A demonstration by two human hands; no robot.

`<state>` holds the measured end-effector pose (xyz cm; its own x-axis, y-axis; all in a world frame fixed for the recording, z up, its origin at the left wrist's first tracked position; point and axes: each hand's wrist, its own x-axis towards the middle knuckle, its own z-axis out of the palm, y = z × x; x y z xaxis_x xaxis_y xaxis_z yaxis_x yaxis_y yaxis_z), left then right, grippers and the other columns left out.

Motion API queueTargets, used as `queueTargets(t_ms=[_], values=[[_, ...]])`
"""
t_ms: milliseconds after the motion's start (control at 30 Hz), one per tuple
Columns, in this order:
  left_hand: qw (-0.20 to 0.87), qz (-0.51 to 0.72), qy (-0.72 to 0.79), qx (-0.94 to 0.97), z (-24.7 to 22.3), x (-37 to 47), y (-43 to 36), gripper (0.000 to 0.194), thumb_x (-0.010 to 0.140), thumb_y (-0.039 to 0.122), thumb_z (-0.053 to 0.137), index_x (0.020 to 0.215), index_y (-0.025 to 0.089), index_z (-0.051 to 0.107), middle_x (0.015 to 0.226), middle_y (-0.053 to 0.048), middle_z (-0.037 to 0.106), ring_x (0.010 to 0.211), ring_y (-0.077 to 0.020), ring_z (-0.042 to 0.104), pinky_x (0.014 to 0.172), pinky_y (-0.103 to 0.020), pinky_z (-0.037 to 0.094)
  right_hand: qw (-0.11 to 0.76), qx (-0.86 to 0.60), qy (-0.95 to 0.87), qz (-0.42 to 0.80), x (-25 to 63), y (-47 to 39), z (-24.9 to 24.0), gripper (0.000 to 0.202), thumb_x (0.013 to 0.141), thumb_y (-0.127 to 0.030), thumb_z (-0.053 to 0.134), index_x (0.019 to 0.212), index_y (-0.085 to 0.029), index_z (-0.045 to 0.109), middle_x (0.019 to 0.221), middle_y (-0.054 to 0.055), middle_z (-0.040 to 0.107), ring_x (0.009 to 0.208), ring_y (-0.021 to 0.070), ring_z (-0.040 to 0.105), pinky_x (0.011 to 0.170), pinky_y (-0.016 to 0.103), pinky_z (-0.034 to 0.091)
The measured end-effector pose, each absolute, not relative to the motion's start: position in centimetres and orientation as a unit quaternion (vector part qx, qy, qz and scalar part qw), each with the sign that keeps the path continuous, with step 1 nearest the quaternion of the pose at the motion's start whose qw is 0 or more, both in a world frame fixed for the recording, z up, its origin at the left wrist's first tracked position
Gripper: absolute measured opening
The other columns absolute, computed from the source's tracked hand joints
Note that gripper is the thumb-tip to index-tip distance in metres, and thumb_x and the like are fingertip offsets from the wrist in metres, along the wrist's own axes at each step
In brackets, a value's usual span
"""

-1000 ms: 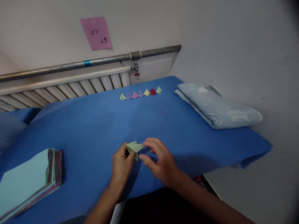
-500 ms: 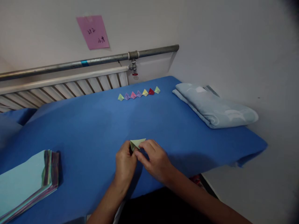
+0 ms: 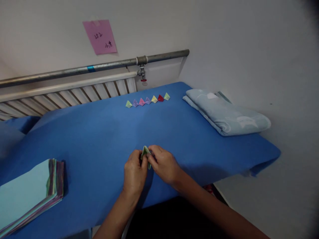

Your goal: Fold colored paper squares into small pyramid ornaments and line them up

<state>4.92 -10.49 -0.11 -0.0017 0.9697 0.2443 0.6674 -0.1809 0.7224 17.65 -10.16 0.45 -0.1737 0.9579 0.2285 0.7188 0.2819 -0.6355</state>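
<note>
A small piece of pale green folded paper [image 3: 145, 151] is held between both hands above the blue-covered surface [image 3: 99, 139]. My left hand [image 3: 135, 169] is closed on its left side, thumb pressed against the paper. From the right, my right hand [image 3: 164, 164] pinches the other side with thumb and fingers. The paper stands up in a narrow peak, and its lower part shows between the hands; the rest is hidden by fingers. Farther back lies a row of several small folded paper pieces [image 3: 148, 100] in green, purple, pink, yellow and red.
A stack of coloured paper [image 3: 27, 189], light blue on top, lies at the left. At the right against the wall sits a folded pale blue blanket [image 3: 226, 114]. A white radiator [image 3: 82, 91] and metal pipe [image 3: 112, 64] run along the back, below a pink note [image 3: 101, 38].
The green paper has turned from a wide open triangle into a narrower upright peak. My right hand has shifted slightly, its fingers now closer to my left hand.
</note>
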Motion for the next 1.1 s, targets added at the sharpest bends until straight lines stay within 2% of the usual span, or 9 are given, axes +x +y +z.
queueTargets(t_ms=[100, 267, 500, 600, 767, 933, 1100], values=[[0.213, 0.388, 0.607, 0.66, -0.2, 4.8, -10.5, 0.018, 0.089, 0.033, 0.048, 0.088, 0.019, 0.06, 0.078, -0.004, 0.067, 0.067, -0.0163, 0.062, 0.064, -0.029, 0.046, 0.292, -0.571, -0.736, 0.219, 17.5, -10.0, 0.4, 0.012, 0.089, -0.017, 0.044, 0.091, -0.019, 0.056, 0.083, 0.004, 0.065, 0.075, 0.0162, 0.061, 0.067, 0.026, 0.042], [0.256, 0.419, 0.611, 0.62, -0.1, 4.5, -10.6, 0.015, 0.085, 0.029, 0.051, 0.095, 0.02, 0.058, 0.082, -0.004, 0.069, 0.07, -0.0169, 0.064, 0.066, -0.029, 0.048, 0.365, -0.542, -0.713, 0.255, 17.6, -10.0, 0.2, 0.023, 0.085, -0.011, 0.043, 0.099, -0.022, 0.057, 0.087, 0.003, 0.067, 0.078, 0.0151, 0.061, 0.072, 0.026, 0.043], [0.472, 0.481, 0.538, 0.507, 0.9, 4.7, -10.8, 0.014, 0.082, 0.029, 0.053, 0.092, 0.021, 0.055, 0.079, 0.0, 0.065, 0.062, -0.0126, 0.06, 0.057, -0.024, 0.049, 0.478, -0.514, -0.597, 0.389, 17.5, -10.0, -0.1, 0.018, 0.087, -0.022, 0.045, 0.09, -0.024, 0.064, 0.073, -0.002, 0.062, 0.063, 0.0115, 0.056, 0.061, 0.023, 0.044], [0.507, 0.494, 0.513, 0.485, 1.5, 4.4, -10.8, 0.011, 0.079, 0.028, 0.056, 0.086, 0.02, 0.057, 0.075, 0.001, 0.064, 0.061, -0.0113, 0.059, 0.06, -0.024, 0.049, 0.502, -0.499, -0.554, 0.437, 17.2, -10.0, -0.4, 0.018, 0.086, -0.025, 0.048, 0.09, -0.024, 0.065, 0.072, -0.002, 0.06, 0.058, 0.0104, 0.053, 0.057, 0.023, 0.044], [0.543, 0.492, 0.492, 0.47, 1.6, 3.3, -11.2, 0.015, 0.079, 0.027, 0.059, 0.09, 0.019, 0.063, 0.079, -0.001, 0.065, 0.07, -0.0129, 0.06, 0.07, -0.025, 0.048, 0.518, -0.481, -0.577, 0.41, 17.2, -10.2, -0.9, 0.022, 0.087, -0.024, 0.046, 0.094, -0.026, 0.067, 0.08, 0.0, 0.063, 0.064, 0.0118, 0.055, 0.056, 0.023, 0.042], [0.581, 0.495, 0.485, 0.427, 0.9, 2.8, -11.3, 0.022, 0.08, 0.036, 0.063, 0.094, 0.018, 0.064, 0.083, -0.002, 0.066, 0.072, -0.0134, 0.061, 0.073, -0.027, 0.048, 0.521, -0.445, -0.618, 0.386, 17.4, -10.5, -0.7, 0.027, 0.086, -0.019, 0.044, 0.096, -0.026, 0.068, 0.083, 0.002, 0.062, 0.067, 0.0122, 0.054, 0.059, 0.025, 0.043], [0.572, 0.516, 0.501, 0.395, 1.1, 2.8, -11.5, 0.028, 0.074, 0.033, 0.071, 0.097, 0.019, 0.063, 0.089, -0.003, 0.068, 0.076, -0.0136, 0.062, 0.071, -0.026, 0.048, 0.492, -0.423, -0.552, 0.524, 17.9, -10.9, -0.3, 0.036, 0.081, -0.018, 0.048, 0.113, -0.026, 0.062, 0.083, 0.0, 0.061, 0.058, 0.01, 0.052, 0.058, 0.026, 0.043]])
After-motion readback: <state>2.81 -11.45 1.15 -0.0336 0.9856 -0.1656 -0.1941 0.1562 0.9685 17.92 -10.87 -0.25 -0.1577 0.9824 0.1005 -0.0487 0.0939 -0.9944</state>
